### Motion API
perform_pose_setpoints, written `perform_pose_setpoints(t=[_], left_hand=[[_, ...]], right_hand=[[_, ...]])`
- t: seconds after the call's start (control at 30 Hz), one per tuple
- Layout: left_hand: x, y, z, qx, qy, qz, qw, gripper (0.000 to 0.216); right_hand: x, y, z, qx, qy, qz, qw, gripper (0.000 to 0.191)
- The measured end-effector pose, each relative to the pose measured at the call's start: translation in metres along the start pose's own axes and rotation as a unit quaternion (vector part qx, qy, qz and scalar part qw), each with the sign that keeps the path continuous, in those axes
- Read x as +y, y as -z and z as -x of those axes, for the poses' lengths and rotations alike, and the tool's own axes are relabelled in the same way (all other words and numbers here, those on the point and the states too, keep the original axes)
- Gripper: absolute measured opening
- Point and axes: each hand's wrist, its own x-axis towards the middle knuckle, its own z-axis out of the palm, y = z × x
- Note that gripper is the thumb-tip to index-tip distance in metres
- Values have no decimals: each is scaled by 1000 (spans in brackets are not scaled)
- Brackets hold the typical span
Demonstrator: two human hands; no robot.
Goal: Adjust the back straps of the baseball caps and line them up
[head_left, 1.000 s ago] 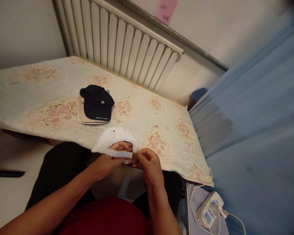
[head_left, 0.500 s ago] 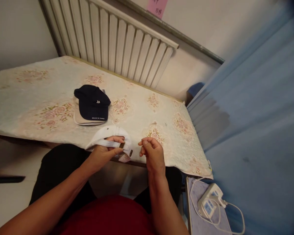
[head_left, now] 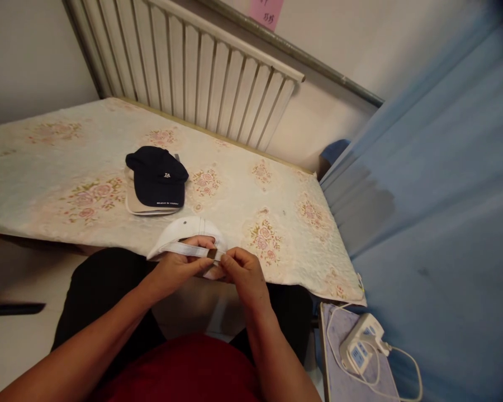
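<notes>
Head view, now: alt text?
A left hand holds a white cap by its back strap while the right hand pinches beside the strap's brown clasp. Beyond, a navy cap lies over a beige cap on a floral cover, before a radiator.

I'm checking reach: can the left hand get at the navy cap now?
Probably not without letting go: the left hand holds the white cap, though the navy cap lies uncovered nearby.
</notes>
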Motion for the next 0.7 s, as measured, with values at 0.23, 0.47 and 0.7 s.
perform_pose_setpoints(t=[0.23,0.47,0.7], left_hand=[[5,2,1,-27,-31,-26,999,18],[1,3,2,5,-3,12,1000,17],[-16,7,2,4,24,97,995,22]], right_hand=[[9,11,-1,5,-12,-126,992,20],[15,15,3,20,-5,-165,986,21],[19,13,4,18,-12,-194,981,22]])
